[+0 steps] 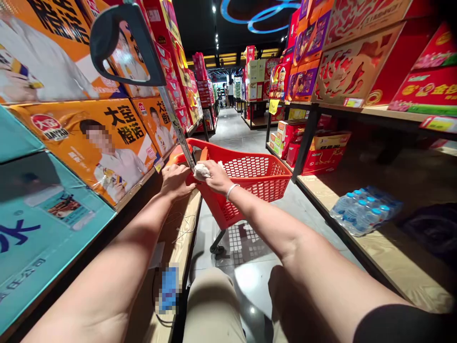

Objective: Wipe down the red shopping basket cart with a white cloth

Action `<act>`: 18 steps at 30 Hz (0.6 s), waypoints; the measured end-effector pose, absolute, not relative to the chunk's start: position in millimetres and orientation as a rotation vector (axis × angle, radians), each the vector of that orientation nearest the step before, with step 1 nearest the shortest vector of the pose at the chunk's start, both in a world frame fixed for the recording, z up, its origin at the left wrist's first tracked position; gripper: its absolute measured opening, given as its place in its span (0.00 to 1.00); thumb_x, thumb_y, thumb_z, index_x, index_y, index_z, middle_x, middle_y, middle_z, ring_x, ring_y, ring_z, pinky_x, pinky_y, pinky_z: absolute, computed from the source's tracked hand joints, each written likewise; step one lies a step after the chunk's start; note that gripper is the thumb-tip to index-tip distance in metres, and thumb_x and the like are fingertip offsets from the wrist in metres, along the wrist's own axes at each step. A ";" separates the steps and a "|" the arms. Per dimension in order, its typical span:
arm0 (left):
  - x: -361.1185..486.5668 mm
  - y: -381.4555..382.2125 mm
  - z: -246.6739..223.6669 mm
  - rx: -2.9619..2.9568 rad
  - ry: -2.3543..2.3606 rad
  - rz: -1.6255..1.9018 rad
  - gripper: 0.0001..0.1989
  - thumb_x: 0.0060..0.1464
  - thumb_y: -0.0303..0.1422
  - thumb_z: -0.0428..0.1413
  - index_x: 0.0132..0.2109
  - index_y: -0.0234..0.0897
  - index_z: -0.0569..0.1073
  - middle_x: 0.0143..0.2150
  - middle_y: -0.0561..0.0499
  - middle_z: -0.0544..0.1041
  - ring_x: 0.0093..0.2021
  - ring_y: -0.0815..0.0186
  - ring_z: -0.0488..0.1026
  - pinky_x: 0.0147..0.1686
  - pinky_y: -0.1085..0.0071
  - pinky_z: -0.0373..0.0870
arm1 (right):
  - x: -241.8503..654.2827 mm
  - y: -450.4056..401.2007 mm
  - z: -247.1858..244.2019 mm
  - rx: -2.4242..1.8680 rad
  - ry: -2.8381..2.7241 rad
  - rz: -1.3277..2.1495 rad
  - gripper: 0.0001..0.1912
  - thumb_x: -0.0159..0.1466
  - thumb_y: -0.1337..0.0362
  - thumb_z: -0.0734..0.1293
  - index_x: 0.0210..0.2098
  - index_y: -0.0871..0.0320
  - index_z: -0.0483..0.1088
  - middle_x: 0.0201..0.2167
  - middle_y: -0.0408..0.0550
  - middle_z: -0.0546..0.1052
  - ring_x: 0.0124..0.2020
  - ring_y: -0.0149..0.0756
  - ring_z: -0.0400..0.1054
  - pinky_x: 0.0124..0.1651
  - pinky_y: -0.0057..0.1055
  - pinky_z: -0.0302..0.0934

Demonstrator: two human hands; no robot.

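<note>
Near the middle of the view stands a red plastic shopping cart (250,164) with a perforated basket and a grey handle frame (157,71) rising up to the left. My right hand (217,177), with a white band at the wrist, is closed on a crumpled white cloth (202,172) against the lower part of the metal handle bar (178,131). Just to its left, my left hand (175,181) is wrapped round the red edge of the cart beside the bar. Its fingertips are partly hidden.
Orange drink cartons (82,138) and a teal carton (46,228) line the left side, above a wooden shelf (187,219). Bottled water (362,209) lies on the low right shelf (385,257). People (230,90) stand far down the aisle.
</note>
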State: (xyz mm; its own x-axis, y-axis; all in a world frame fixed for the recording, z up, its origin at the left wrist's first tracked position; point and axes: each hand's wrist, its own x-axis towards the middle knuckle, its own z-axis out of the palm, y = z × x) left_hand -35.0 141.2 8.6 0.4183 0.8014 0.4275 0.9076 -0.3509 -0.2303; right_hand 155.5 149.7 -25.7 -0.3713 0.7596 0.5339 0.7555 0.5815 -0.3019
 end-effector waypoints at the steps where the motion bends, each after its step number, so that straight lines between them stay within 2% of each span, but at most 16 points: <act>1: -36.6 140.6 7.6 -2.251 -1.433 -0.354 0.17 0.52 0.43 0.58 0.46 0.39 0.73 0.45 0.46 0.76 0.50 0.52 0.65 0.54 0.53 0.55 | 150.3 147.5 -23.7 -1.176 -2.166 0.016 0.28 0.67 0.68 0.61 0.66 0.51 0.58 0.62 0.45 0.68 0.57 0.37 0.61 0.63 0.39 0.52; 5: -39.9 137.4 5.9 -2.243 -1.414 -0.403 0.20 0.51 0.49 0.60 0.43 0.39 0.72 0.44 0.46 0.76 0.49 0.52 0.65 0.55 0.52 0.55 | 184.4 143.6 -34.0 -1.093 -2.206 0.046 0.32 0.59 0.76 0.63 0.61 0.48 0.67 0.61 0.40 0.70 0.55 0.36 0.63 0.62 0.37 0.51; 8: -39.5 135.3 6.5 -2.272 -1.408 -0.434 0.23 0.51 0.53 0.59 0.42 0.38 0.73 0.44 0.45 0.76 0.50 0.52 0.65 0.56 0.51 0.55 | 251.9 144.6 -58.0 -1.143 -2.213 0.068 0.33 0.53 0.80 0.63 0.56 0.54 0.72 0.57 0.46 0.73 0.54 0.40 0.63 0.60 0.39 0.52; 13: -32.6 134.1 1.5 -2.284 -1.422 -0.494 0.25 0.50 0.54 0.59 0.44 0.37 0.74 0.45 0.43 0.75 0.51 0.49 0.66 0.59 0.48 0.54 | 316.6 144.6 -82.0 -1.410 -2.074 0.097 0.24 0.58 0.74 0.62 0.53 0.56 0.73 0.52 0.52 0.76 0.52 0.45 0.65 0.58 0.44 0.53; 15: -26.2 131.6 -3.3 -2.262 -1.439 -0.566 0.27 0.49 0.51 0.60 0.49 0.37 0.72 0.51 0.40 0.74 0.56 0.45 0.66 0.62 0.47 0.53 | 300.4 144.0 -76.7 -1.398 -2.037 0.105 0.22 0.61 0.71 0.63 0.53 0.55 0.72 0.52 0.52 0.76 0.51 0.46 0.66 0.58 0.44 0.53; 18: -12.7 123.0 -9.0 -2.161 -1.493 -0.772 0.34 0.51 0.47 0.61 0.61 0.38 0.66 0.62 0.36 0.67 0.65 0.42 0.59 0.65 0.46 0.51 | 250.4 143.1 -57.2 -1.256 -2.051 0.132 0.25 0.60 0.72 0.64 0.56 0.54 0.70 0.54 0.51 0.74 0.53 0.44 0.65 0.59 0.43 0.53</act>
